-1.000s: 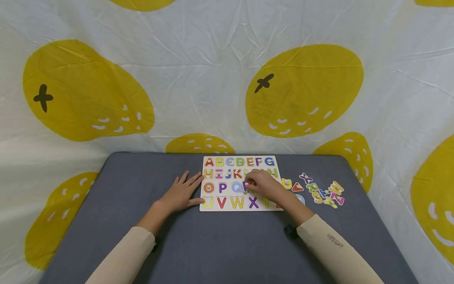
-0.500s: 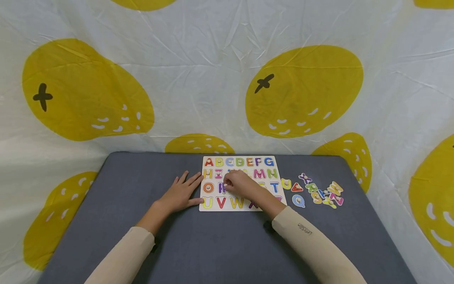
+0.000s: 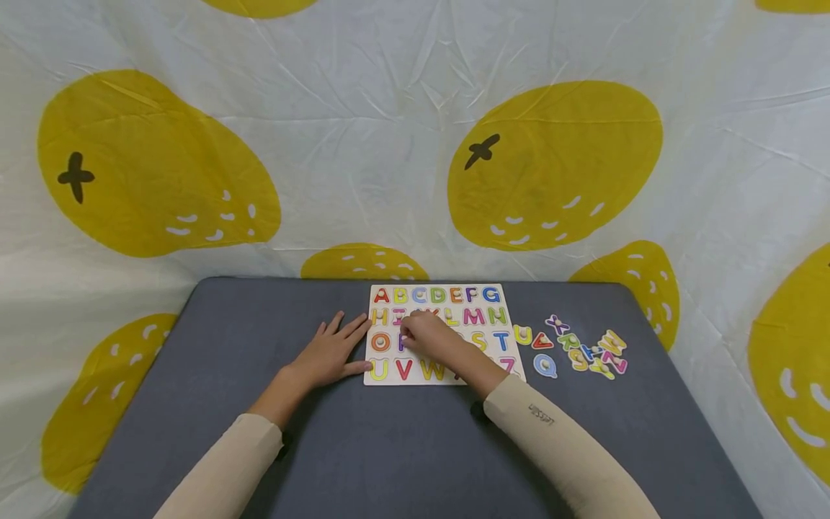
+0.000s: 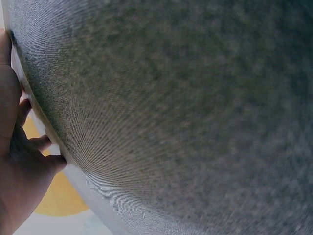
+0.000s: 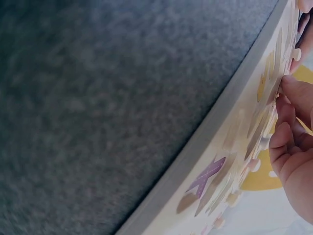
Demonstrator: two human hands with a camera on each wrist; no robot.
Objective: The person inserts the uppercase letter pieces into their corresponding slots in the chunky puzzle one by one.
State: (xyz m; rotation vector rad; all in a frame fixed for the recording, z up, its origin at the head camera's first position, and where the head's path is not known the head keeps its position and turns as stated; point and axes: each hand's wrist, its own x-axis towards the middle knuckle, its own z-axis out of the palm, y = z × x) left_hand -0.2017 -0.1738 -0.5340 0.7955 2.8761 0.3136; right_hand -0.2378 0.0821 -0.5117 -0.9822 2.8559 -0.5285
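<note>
An alphabet puzzle board (image 3: 447, 328) lies on the grey table, with knobbed letters in its upper rows. My left hand (image 3: 327, 355) is spread flat, fingers and thumb touching the board's left edge. Over the third row, my right hand (image 3: 433, 337) pinches a small purple letter piece (image 3: 401, 344) at the P slot. The fingers cover most of that piece, so its exact seating is hidden. In the right wrist view, the thumb and fingertips of the right hand (image 5: 298, 132) meet close to the board's surface, near a printed purple X (image 5: 206, 176).
Right of the board lie a yellow U piece (image 3: 522, 335), a red piece (image 3: 542, 341) and a blue Q piece (image 3: 545, 365). Farther right is a loose pile of several letter pieces (image 3: 591, 353). A patterned cloth (image 3: 363, 144) hangs behind the table (image 3: 363, 447).
My right hand has moved left across the third row with the purple letter piece, from near the R slot to the P slot. The left hand has stayed in place.
</note>
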